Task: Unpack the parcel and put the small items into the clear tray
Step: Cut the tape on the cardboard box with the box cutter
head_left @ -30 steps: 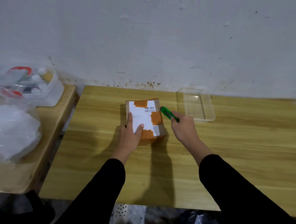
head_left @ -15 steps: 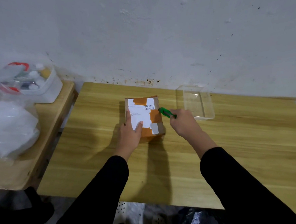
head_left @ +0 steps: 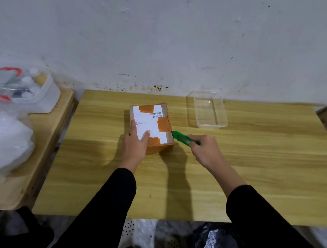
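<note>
A small brown cardboard parcel with a white label and orange tape lies closed on the wooden table. My left hand presses flat on its near left part, fingers spread over the label. My right hand grips a green utility knife, whose tip touches the parcel's near right corner. The clear tray stands empty at the back, right of the parcel.
A second wooden table on the left holds a white tub of small bottles and a white plastic bag. The wall runs right behind both tables. Bags lie on the floor below the near edge.
My right hand has drawn the knife along the parcel's right edge from its far end toward me, to the near right corner. The left hand has stayed pressed on the parcel.
</note>
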{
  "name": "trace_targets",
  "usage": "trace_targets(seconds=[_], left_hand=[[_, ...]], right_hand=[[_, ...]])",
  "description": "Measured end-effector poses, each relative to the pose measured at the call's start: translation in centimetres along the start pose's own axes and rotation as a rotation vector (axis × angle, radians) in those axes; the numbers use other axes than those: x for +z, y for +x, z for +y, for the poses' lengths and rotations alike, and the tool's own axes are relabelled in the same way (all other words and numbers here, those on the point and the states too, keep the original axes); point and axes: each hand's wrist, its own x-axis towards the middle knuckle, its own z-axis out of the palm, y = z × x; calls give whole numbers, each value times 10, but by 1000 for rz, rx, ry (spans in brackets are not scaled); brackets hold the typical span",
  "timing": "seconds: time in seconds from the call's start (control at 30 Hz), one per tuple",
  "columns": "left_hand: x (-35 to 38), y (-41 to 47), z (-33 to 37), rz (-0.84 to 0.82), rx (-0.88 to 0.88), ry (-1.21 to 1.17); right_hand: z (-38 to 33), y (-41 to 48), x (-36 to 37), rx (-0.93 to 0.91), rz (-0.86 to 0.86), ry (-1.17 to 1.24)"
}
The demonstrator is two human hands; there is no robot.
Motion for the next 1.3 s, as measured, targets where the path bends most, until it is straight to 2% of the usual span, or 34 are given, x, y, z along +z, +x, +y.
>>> trace_targets(seconds=[0.1,0.23,0.3,0.43,0.57,0.73,0.8,1.0,1.1,1.2,1.3], left_hand=[[-4,-3,3,39,36,15],[-17,6,7,138,244,272],[-24,19,14,101,353,362],[-25,51,30,-88,533,531],[-19,80,35,-225,639,674],[-18,96,18,-196,706,797],[-18,97,17,-140,647,789],[-34,92,10,-24,223,730],[-36,73,-6,-58,114,554],[-25,39,-13,-119,50,263],[-14,19,-10,-107,2,132]], right_hand=[[13,-8,-1,-4,76,41],[19,-5,-5,-4,178,108],[16,2,-3,-14,195,117],[9,17,6,1,199,145],[6,31,11,29,202,178],[0,43,10,52,210,222],[-4,45,9,38,206,220],[-12,43,4,23,174,197],[-15,39,3,3,155,159],[-16,35,2,-22,133,97],[-15,35,1,-26,134,47]])
